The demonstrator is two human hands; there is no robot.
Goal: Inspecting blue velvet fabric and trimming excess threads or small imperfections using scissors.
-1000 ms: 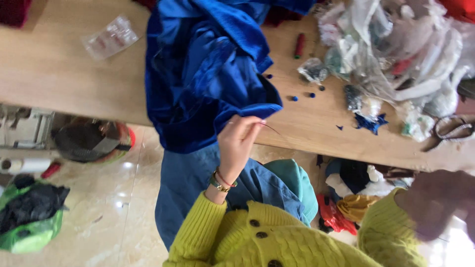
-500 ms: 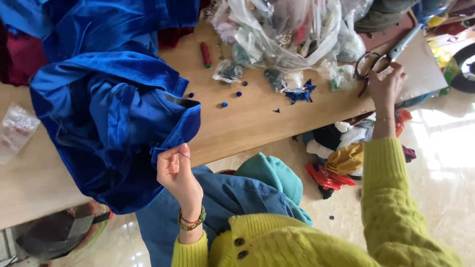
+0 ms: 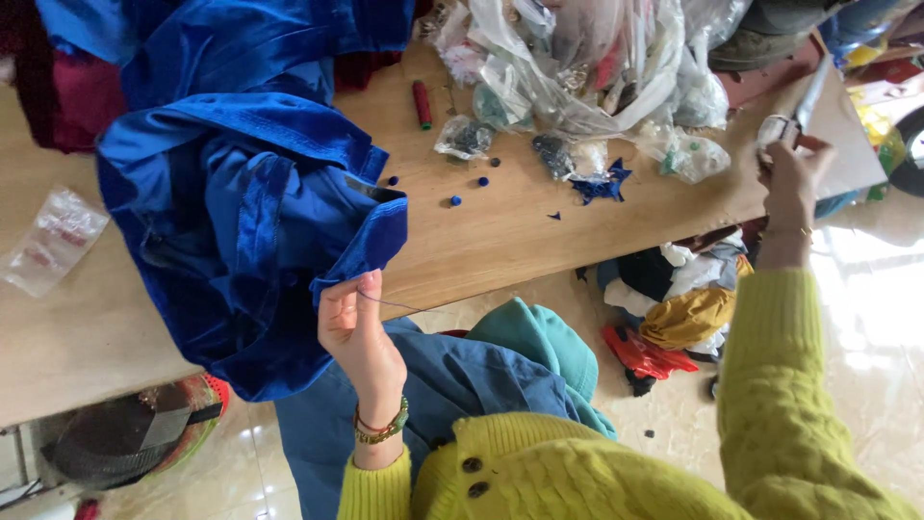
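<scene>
With the left hand [image 3: 351, 323] pinching thread [image 3: 390, 303] and velvet [image 3: 241, 212] at frame centre, keep it taut while the right hand [image 3: 791, 173], upper right, grips scissors [image 3: 794, 111].

blue velvet garment [image 3: 241, 193] cut off at top, scissors [image 3: 794, 111] motion-blurred

a pale wooden worktop [image 3: 500, 241] runs slantwise across the view, its bare surface matt and lightly grained. below its edge lies a glossy, cream-coloured tiled floor [image 3: 664, 424] that mirrors bright daylight, strongest at the right side. a heap of cloth scraps [image 3: 674, 308] in black, white, mustard and red sits on the floor beneath the worktop. at the lower left, a round dark basket with a red rim [image 3: 135, 443] stands on the floor. no walls or windows are visible.
</scene>
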